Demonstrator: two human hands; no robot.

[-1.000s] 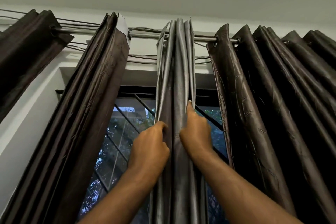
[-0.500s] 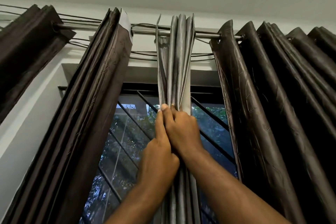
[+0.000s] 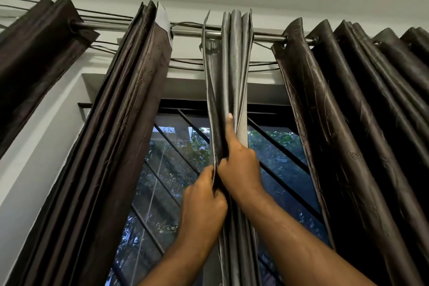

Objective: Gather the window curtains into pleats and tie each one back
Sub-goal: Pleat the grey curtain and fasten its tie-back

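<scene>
A narrow grey curtain [image 3: 234,58] hangs from the metal rod [image 3: 267,36] at the middle of the window, pressed into tight pleats. My left hand [image 3: 202,202] pinches the pleats' left edge from below. My right hand [image 3: 241,167] grips the folds just above it, with its forefinger stretched up along the fabric. The two hands touch. Dark brown curtains hang on both sides: a gathered one [image 3: 111,146] at the left and a loosely pleated one [image 3: 348,134] at the right.
Another brown curtain [image 3: 34,58] hangs at the far left against the white wall. Behind the curtains is a window with a black diagonal grille [image 3: 171,148] and trees outside. Thin cables [image 3: 185,62] run along the wall under the rod.
My hands came together on the grey curtain and squeezed its pleats tight. My left hand has since slid down below the right, and the right forefinger points up.
</scene>
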